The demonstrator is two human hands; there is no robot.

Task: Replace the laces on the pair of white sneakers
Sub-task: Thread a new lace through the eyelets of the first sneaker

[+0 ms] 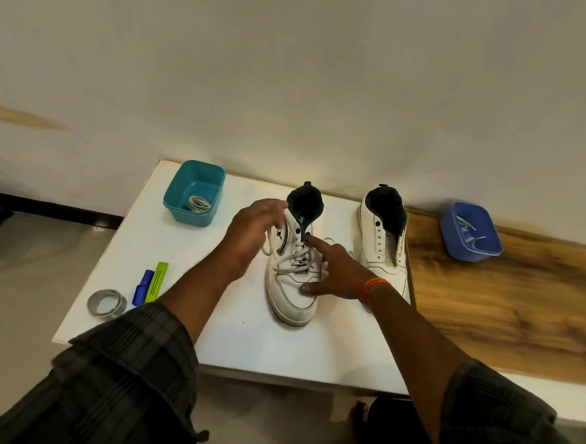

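On the white desk [229, 341], your left hand [249, 233] pinches a lace end [269, 241] beside the laced sneaker [293, 283], your right hand [336, 271] rests open on it, forefinger at an eyelet, and the unlaced sneaker [383, 241] stands just right.

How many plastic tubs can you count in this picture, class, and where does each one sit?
2. The teal tub sits at the white board's far left corner; the blue tub sits on the wooden surface at far right. None seems hidden.
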